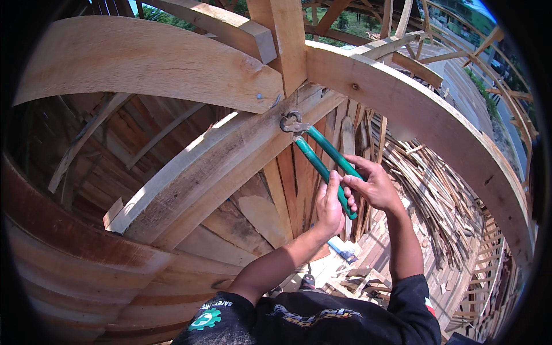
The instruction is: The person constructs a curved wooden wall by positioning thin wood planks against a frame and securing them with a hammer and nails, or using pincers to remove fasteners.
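Both my hands hold a pair of end-cutting pincers (329, 150) with long green handles. My left hand (330, 208) is wrapped round the lower-left handle, and my right hand (372, 183) grips the other one. The handles stand apart. The rounded metal jaws are up at the wooden joint, against or just in front of the curved beam (230, 154); whether they grip anything there I cannot tell. Just above the jaws, a bent nail (275, 101) and a nail head (259, 96) show at the end of a wide curved plank (167, 60).
An upright post (287, 40) rises behind the joint. A large curved rib (414, 103) sweeps down on the right. Below lie a heap of wooden strips (431, 195) and scattered offcuts (362, 282). Curved hull planking (115, 276) fills the lower left. My shoe (307, 281) shows beneath me.
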Motion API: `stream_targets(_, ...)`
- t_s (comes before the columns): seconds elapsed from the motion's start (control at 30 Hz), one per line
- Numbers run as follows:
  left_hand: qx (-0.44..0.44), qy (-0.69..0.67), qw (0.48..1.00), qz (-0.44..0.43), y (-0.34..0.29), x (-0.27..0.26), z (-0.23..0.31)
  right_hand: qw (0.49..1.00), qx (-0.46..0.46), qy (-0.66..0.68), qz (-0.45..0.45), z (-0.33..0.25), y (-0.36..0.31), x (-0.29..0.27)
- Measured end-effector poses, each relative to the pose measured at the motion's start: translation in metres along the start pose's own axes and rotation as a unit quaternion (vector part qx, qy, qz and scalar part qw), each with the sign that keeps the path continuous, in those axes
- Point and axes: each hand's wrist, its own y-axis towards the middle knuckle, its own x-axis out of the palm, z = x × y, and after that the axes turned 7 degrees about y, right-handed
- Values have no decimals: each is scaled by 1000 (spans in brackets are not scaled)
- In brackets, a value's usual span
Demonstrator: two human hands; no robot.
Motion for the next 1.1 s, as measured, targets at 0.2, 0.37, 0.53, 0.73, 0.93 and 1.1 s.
stream_targets(0.2,35,33,999,-10,3,-7,-2,999,-2,32,-9,8,0,-1)
stream_targets(0.37,92,12,995,-20,23,-8,1,998,-11,58,-9,8,2,3)
stream_targets(0.53,79,-83,988,-101,35,-5,17,998,-24,61,-9,6,-2,6)
stream_targets(0.73,38,-172,977,-116,57,-1,29,996,-48,-75,27,10,-6,3)
stream_targets(0.93,46,-211,971,-99,63,15,22,997,33,55,-31,-12,4,-14)
stream_targets(1.1,50,-211,972,-87,60,16,24,990,71,117,-30,-1,2,-14)
